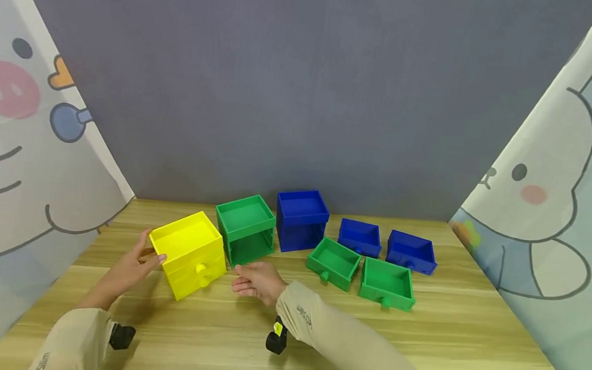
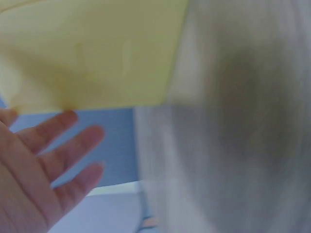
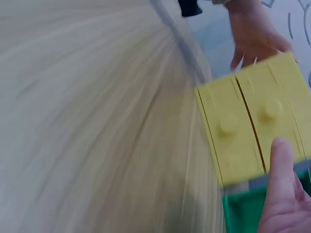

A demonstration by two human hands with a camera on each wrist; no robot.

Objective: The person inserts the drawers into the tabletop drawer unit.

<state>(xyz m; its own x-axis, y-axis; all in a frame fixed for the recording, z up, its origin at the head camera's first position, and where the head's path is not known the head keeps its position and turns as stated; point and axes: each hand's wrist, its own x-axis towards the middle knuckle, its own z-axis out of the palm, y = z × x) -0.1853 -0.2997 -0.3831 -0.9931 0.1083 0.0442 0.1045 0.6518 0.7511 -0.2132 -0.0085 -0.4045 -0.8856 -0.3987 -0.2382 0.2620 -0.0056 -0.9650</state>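
A yellow two-drawer cabinet [image 1: 183, 246] stands at the left of the table, its drawers pushed in flush and round knobs on the front. My left hand [image 1: 132, 268] is at its left side, thumb by the top front corner. In the left wrist view, spread, fairly straight fingers [image 2: 73, 150] meet the edge of the cabinet. Just right of the yellow cabinet, my right hand [image 1: 260, 283] hovers with nothing in it, in front of a green cabinet shell [image 1: 244, 218]. The right wrist view shows its extended thumb [image 3: 282, 160] overlapping the yellow front.
Behind, to the right, stands a blue cabinet shell [image 1: 301, 214] with an open front. Two blue drawers [image 1: 359, 235] and two green drawers [image 1: 334, 262] lie on the right of the wooden table [image 1: 202, 344]. A grey panel [image 1: 302, 94] closes off the back.
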